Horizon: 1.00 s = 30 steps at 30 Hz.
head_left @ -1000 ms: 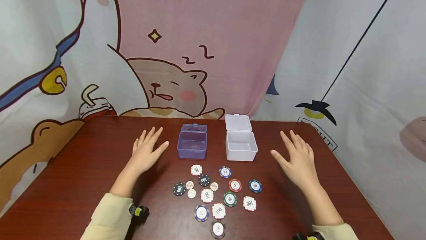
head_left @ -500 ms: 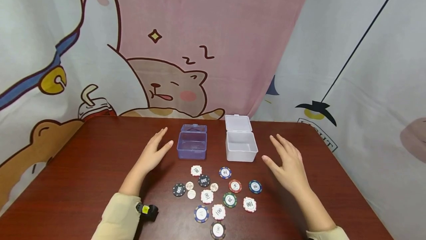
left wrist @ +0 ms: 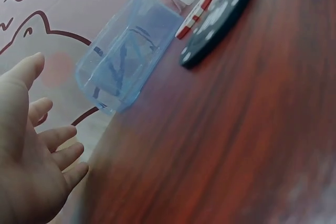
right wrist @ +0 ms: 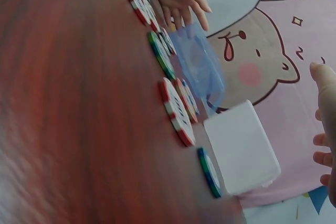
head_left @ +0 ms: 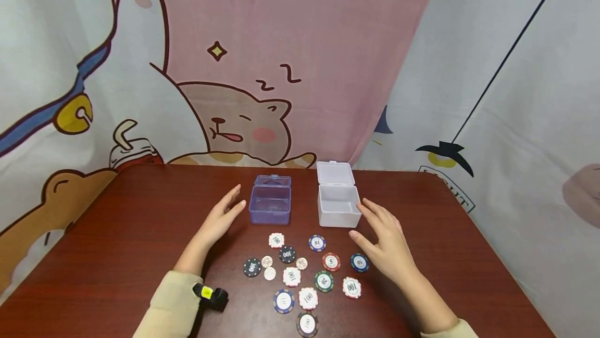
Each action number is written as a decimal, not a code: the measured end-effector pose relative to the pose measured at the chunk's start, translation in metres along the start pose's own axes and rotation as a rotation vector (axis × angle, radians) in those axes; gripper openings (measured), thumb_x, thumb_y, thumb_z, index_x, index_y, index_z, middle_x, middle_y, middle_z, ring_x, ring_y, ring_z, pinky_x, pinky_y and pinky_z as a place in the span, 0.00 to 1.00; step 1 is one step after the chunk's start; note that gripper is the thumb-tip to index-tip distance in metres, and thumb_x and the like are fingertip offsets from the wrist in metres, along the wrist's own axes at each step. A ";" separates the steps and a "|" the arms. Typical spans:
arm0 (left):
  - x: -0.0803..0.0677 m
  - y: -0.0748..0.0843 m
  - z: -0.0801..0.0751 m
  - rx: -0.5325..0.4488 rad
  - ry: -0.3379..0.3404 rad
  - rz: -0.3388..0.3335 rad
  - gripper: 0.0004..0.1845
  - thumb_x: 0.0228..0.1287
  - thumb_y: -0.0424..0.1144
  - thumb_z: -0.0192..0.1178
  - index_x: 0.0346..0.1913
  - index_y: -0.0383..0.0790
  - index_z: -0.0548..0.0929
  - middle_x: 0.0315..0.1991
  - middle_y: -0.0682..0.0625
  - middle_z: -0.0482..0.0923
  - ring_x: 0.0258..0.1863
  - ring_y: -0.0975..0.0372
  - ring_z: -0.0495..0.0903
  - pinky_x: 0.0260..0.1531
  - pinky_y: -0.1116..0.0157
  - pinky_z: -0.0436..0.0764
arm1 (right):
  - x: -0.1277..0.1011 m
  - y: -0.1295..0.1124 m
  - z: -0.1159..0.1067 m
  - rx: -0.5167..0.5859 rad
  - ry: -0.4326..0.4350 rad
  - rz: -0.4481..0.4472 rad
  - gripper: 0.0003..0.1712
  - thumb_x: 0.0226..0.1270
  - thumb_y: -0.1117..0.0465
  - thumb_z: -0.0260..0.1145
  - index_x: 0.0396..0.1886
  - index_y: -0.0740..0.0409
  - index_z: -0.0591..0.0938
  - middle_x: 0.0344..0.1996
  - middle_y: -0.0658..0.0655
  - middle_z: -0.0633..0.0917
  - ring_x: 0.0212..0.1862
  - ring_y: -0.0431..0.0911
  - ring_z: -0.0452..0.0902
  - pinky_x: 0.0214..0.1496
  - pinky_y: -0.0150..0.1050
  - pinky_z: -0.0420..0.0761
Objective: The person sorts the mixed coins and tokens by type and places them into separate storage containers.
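My left hand (head_left: 217, 223) hovers to the left of a clear blue plastic box (head_left: 270, 205), its fingers extended and holding nothing. At the front right corner of a white plastic box (head_left: 339, 207) is my right hand (head_left: 386, 244), fingers spread and grasping nothing; whether a fingertip touches the box I cannot tell. Both boxes have raised lids and look hollow inside. In front of them lie several poker chips, among them a red chip (head_left: 330, 261), a green chip (head_left: 324, 280) and a black chip (head_left: 252, 266). A blue chip (head_left: 359, 262) lies just left of my right palm.
Several small pale discs (head_left: 269, 273) lie among the chips at the left. The brown wooden table (head_left: 117, 254) ends at the back against a cartoon-printed cloth (head_left: 351, 57). A black wrist device (head_left: 213, 297) is strapped over my left sleeve.
My right hand has moved left, from beside the white box to its front right corner. My left hand has shifted slightly right toward the blue box. Boxes and chips stay in place.
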<state>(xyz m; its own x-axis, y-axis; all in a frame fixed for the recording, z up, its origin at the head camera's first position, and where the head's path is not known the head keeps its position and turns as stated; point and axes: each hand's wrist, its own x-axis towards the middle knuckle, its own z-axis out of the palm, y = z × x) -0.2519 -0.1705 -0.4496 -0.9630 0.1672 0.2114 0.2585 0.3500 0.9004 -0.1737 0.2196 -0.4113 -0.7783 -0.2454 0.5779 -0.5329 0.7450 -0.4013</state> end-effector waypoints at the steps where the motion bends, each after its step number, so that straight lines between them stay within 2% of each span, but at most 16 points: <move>1: 0.001 -0.001 0.000 -0.023 -0.002 -0.005 0.32 0.72 0.44 0.52 0.73 0.36 0.56 0.70 0.34 0.56 0.69 0.44 0.56 0.65 0.47 0.55 | -0.001 -0.002 0.002 0.010 -0.005 -0.009 0.35 0.59 0.52 0.71 0.65 0.56 0.73 0.64 0.60 0.71 0.65 0.57 0.62 0.61 0.64 0.54; 7: 0.006 -0.006 0.002 -0.141 -0.019 -0.036 0.31 0.72 0.43 0.52 0.73 0.38 0.58 0.69 0.35 0.59 0.68 0.46 0.58 0.64 0.49 0.57 | -0.004 -0.013 0.014 0.050 -0.035 -0.058 0.33 0.59 0.52 0.70 0.65 0.53 0.74 0.62 0.58 0.73 0.64 0.55 0.64 0.61 0.61 0.57; 13: 0.010 -0.007 0.003 -0.163 -0.034 -0.048 0.30 0.72 0.40 0.53 0.73 0.38 0.59 0.68 0.35 0.61 0.67 0.46 0.60 0.64 0.48 0.57 | -0.009 -0.022 0.028 0.099 -0.070 -0.093 0.32 0.59 0.52 0.71 0.63 0.53 0.76 0.60 0.54 0.75 0.62 0.53 0.67 0.59 0.59 0.62; 21: 0.006 0.015 0.000 -0.177 -0.086 0.004 0.28 0.71 0.33 0.52 0.70 0.27 0.59 0.65 0.29 0.62 0.65 0.41 0.62 0.62 0.45 0.59 | -0.012 -0.032 0.043 0.170 -0.133 -0.086 0.29 0.58 0.51 0.71 0.60 0.50 0.79 0.56 0.46 0.77 0.57 0.44 0.70 0.54 0.52 0.70; 26: 0.014 -0.001 0.004 -0.181 -0.104 0.029 0.28 0.71 0.33 0.52 0.70 0.29 0.60 0.65 0.32 0.65 0.65 0.44 0.63 0.62 0.48 0.61 | -0.012 -0.035 0.053 0.211 -0.163 -0.095 0.24 0.58 0.51 0.72 0.54 0.52 0.82 0.51 0.43 0.79 0.54 0.41 0.71 0.53 0.48 0.70; 30: 0.019 -0.016 0.005 -0.206 -0.138 0.060 0.28 0.71 0.32 0.52 0.71 0.32 0.61 0.66 0.34 0.64 0.66 0.47 0.62 0.62 0.55 0.63 | -0.012 -0.036 0.061 0.249 -0.206 -0.100 0.22 0.57 0.51 0.72 0.50 0.54 0.84 0.50 0.43 0.79 0.52 0.40 0.71 0.51 0.44 0.72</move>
<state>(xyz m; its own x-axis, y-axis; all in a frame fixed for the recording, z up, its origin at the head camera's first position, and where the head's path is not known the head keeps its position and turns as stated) -0.2743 -0.1683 -0.4616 -0.9231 0.3113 0.2256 0.2800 0.1425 0.9493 -0.1653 0.1580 -0.4475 -0.7556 -0.4486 0.4774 -0.6547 0.5430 -0.5259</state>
